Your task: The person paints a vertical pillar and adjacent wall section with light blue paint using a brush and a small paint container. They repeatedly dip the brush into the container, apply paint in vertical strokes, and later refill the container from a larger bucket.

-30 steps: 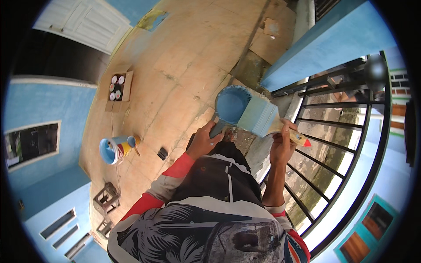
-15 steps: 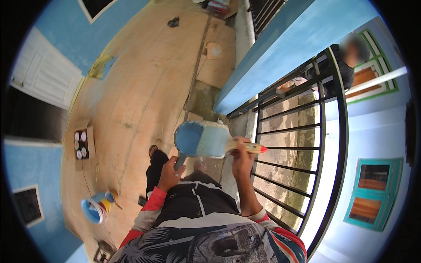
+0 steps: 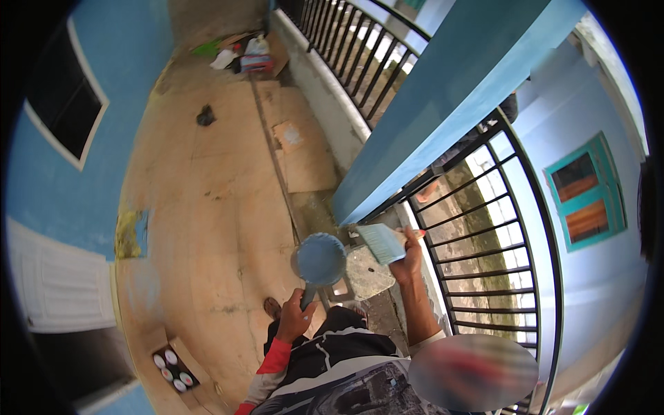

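Note:
My left hand is closed around the handle of a grey dipper with blue paint in its round bowl. To its right, my right hand grips a wide paintbrush by its handle, whose end shows beyond my fingers. The brush's bristles are coated in pale blue and point up and to the left. They are apart from the dipper and show just below the foot of the blue pillar. A pale, stained slab lies beneath the brush.
A black metal railing runs along my right, with a person partly hidden beyond it. An open carton of several cans sits on the floor at lower left. A dark crumpled thing and a pile of clutter lie farther off.
The brush has left the dipper's bowl and moved right and up, its bristles now tilted upward. My left hand keeps the dipper, now lower in view. The view has turned toward the pillar.

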The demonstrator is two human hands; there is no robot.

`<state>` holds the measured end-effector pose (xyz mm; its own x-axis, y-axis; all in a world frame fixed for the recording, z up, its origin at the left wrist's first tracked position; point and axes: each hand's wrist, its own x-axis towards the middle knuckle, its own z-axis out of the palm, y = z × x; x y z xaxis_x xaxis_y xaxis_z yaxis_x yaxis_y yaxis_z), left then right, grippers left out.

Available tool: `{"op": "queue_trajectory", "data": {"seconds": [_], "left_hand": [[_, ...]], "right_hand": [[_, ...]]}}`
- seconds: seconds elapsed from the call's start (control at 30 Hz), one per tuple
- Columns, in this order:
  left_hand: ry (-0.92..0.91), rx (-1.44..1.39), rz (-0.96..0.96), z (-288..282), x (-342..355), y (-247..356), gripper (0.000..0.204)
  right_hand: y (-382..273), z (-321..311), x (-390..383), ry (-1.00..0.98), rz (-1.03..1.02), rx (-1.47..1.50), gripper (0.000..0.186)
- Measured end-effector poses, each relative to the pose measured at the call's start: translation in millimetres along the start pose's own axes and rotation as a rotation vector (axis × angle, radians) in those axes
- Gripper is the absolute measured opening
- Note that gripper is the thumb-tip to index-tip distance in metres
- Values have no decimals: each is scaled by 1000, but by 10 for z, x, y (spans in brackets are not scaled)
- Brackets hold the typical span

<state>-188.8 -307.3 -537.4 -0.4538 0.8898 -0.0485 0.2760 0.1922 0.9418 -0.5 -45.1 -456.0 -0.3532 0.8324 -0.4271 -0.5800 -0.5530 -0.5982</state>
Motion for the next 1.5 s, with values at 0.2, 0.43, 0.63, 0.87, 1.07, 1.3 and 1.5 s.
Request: {"op": "queue_trajectory", "data": {"seconds": [0.2, 0.43, 0.63, 0.87, 1.07, 1.3, 1.5], "left_hand": [[-119, -115, -131, -713, 407, -229, 28], [-193, -70, 94, -1172, 1191, -439, 32], [-421, 55, 21, -1424, 2217, -384, 31], [-538, 66, 466, -1241, 3559, -696, 41], [-576, 69, 663, -1226, 4417, -800, 45], [-882, 223, 770, -1510, 5548, -808, 43], [-1059, 203, 781, -1772, 6091, -815, 54]], "right_hand": [[444, 467, 27, -111, -50, 23, 40], [659, 787, 216, -61, -154, -116, 55], [954, 1144, 870, 49, -136, -97, 49], [899, 1329, 1438, 192, -400, -51, 32], [1008, 1576, 1609, 289, -556, -2, 32], [1255, 2401, 1580, 709, -762, -365, 39], [1605, 2757, 1889, 743, -861, -312, 32]]}}
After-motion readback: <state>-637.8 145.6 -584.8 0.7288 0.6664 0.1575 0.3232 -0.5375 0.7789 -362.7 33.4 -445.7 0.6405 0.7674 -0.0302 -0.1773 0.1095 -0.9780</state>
